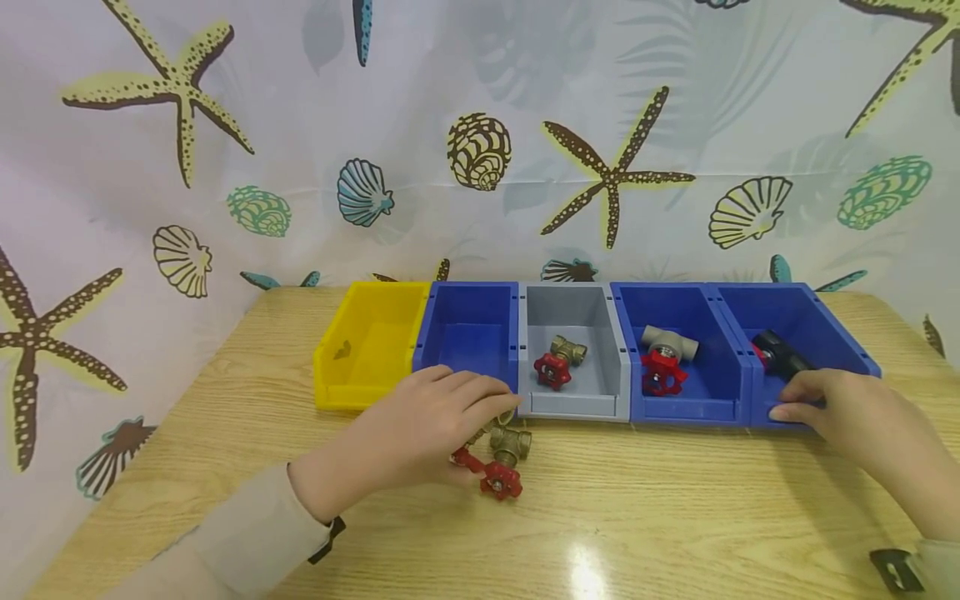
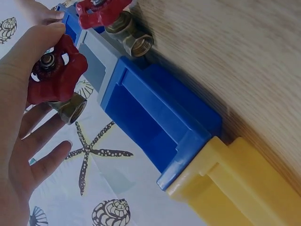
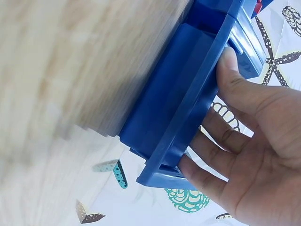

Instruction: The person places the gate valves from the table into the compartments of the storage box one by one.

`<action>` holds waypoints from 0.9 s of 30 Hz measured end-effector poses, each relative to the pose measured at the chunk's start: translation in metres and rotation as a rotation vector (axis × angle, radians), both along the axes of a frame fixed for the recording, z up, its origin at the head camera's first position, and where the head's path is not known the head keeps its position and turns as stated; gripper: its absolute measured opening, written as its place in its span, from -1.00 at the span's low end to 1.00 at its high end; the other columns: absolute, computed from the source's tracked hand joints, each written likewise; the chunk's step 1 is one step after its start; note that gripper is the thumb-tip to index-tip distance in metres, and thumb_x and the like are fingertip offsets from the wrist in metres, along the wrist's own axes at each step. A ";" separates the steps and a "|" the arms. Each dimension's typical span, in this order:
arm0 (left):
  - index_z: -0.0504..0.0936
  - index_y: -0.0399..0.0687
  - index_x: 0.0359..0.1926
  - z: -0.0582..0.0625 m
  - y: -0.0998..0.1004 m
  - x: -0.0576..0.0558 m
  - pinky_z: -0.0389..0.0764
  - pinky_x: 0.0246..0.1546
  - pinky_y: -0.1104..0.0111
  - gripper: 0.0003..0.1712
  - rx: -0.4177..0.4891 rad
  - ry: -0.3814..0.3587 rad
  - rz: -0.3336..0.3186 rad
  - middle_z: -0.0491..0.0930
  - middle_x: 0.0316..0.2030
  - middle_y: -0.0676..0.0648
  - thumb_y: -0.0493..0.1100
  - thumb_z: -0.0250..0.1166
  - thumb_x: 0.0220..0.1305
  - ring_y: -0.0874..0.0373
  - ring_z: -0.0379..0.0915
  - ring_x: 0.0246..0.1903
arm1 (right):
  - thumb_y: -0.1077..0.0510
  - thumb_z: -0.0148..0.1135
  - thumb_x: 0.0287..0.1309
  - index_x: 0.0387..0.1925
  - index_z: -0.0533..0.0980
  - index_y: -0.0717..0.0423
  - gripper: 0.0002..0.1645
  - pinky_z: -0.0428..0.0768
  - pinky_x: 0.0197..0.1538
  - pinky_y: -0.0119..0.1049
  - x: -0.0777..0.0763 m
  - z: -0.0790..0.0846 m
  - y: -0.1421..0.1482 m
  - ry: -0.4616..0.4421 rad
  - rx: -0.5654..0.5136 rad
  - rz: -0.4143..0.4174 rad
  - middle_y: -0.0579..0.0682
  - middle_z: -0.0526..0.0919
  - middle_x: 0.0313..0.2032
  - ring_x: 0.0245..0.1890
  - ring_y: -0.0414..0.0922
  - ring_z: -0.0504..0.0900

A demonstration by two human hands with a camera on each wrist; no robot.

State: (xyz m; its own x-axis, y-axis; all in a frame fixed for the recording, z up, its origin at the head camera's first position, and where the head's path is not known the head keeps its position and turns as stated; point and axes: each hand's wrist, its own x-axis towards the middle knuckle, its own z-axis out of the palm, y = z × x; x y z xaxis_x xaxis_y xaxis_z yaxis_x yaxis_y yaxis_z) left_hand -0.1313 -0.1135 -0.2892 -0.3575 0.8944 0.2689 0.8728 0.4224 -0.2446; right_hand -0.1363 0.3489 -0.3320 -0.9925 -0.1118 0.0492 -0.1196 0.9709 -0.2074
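My left hand (image 1: pixel 435 425) holds a brass valve with a red handwheel (image 2: pixel 56 75) between thumb and fingers, just in front of the second bin from the left. A second brass valve (image 1: pixel 508 450), also with a red handwheel, is right beside it over the table. At the far right, my right hand (image 1: pixel 855 417) rests with its thumb and relaxed fingers at the front edge of the rightmost blue bin (image 3: pixel 174 94). Inside that bin lies a black valve (image 1: pixel 780 354), its red handle partly hidden by the bin wall.
Left to right, a yellow bin (image 1: pixel 330 375), a blue bin (image 1: pixel 423 342), a grey bin (image 1: pixel 577 407) and another blue bin (image 1: pixel 690 408) adjoin the rightmost one. The grey bin holds a brass valve (image 1: pixel 561 360); its blue neighbour holds a beige valve (image 1: pixel 667 354). A patterned cloth (image 1: pixel 420 100) hangs behind.
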 end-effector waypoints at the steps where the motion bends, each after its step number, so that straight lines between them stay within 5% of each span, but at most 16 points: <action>1: 0.47 -0.15 0.27 0.000 -0.001 -0.001 0.55 -0.01 0.29 0.09 0.007 -0.002 0.003 0.55 0.13 -0.04 0.36 0.58 -0.20 0.08 0.53 0.04 | 0.13 0.44 0.09 -0.41 0.65 0.16 -0.83 0.53 -0.31 0.17 0.000 0.000 0.000 -0.002 0.001 -0.001 0.11 0.72 -0.39 -0.30 0.27 0.64; 27: 0.46 -0.17 0.31 -0.006 -0.020 -0.050 0.52 0.13 0.13 -0.04 0.105 -0.070 0.106 0.52 0.17 -0.12 0.16 0.58 -0.06 -0.02 0.48 0.13 | 0.12 0.44 0.08 -0.40 0.66 0.14 -0.84 0.54 -0.31 0.18 0.001 -0.001 0.000 0.017 0.015 0.003 0.12 0.72 -0.38 -0.28 0.30 0.64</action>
State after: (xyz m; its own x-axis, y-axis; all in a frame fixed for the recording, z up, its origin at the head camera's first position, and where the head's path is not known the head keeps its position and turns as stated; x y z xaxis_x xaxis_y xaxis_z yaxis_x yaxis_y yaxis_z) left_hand -0.1814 -0.1337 -0.2956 -0.4699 0.8187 0.3299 0.8351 0.5335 -0.1343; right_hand -0.1355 0.3487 -0.3328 -0.9912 -0.1158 0.0648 -0.1262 0.9736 -0.1903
